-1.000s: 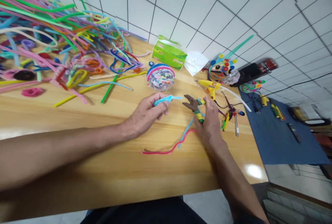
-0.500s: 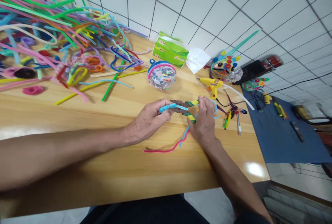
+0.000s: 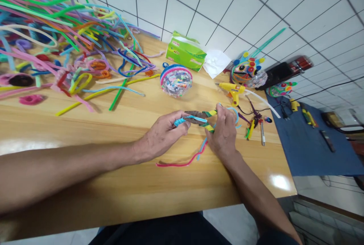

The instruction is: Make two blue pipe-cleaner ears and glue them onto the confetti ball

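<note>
Between the thumb and fingers of my left hand (image 3: 163,133) is a coiled light-blue pipe cleaner (image 3: 179,122), its straight end pointing right across the jaws of the pliers (image 3: 196,116). My right hand (image 3: 223,131) is wrapped round the pliers' yellow-and-green handles. Whether the jaws bite on the pipe cleaner I cannot tell. Under and beside my right hand, more light-blue pipe cleaner shows, and a thin pink-red pipe cleaner (image 3: 182,164) lies on the table below. Just beyond my hands sits a clear ball (image 3: 176,82) filled with colourful bits, banded in blue and pink.
Many pipe cleaners (image 3: 65,29) are heaped at the far left. A green tissue pack (image 3: 184,52) stands by the tiled wall, a white tissue (image 3: 215,63) beside it. To the right lie a yellow glue gun (image 3: 233,90), a decorated figure (image 3: 246,71) and a white pen (image 3: 262,134).
The coiled pipe cleaner and my left fingers have shifted slightly, and its straight end now lies closer along the pliers' jaws. My right hand keeps its hold; the view has tilted a little.
</note>
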Demonstrator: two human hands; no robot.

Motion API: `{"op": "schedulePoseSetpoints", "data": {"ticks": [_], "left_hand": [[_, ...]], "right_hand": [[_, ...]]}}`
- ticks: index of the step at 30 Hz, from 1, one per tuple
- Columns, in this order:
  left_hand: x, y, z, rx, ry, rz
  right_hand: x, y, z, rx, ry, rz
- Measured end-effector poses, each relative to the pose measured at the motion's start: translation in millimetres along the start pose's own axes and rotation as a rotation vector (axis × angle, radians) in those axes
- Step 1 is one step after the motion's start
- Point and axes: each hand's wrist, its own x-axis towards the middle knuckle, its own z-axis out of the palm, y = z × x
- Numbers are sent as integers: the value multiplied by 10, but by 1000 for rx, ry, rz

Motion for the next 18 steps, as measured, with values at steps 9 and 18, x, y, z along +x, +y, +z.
{"op": "schedulePoseSetpoints", "data": {"ticks": [9,18], "left_hand": [[-14,-48,0,19,-13,-30],[29,23,-38,-39,-18,-75]], "right_hand": [[-24,35,43,-23,-3,38],[-60,68,53,106,-123,56]]}}
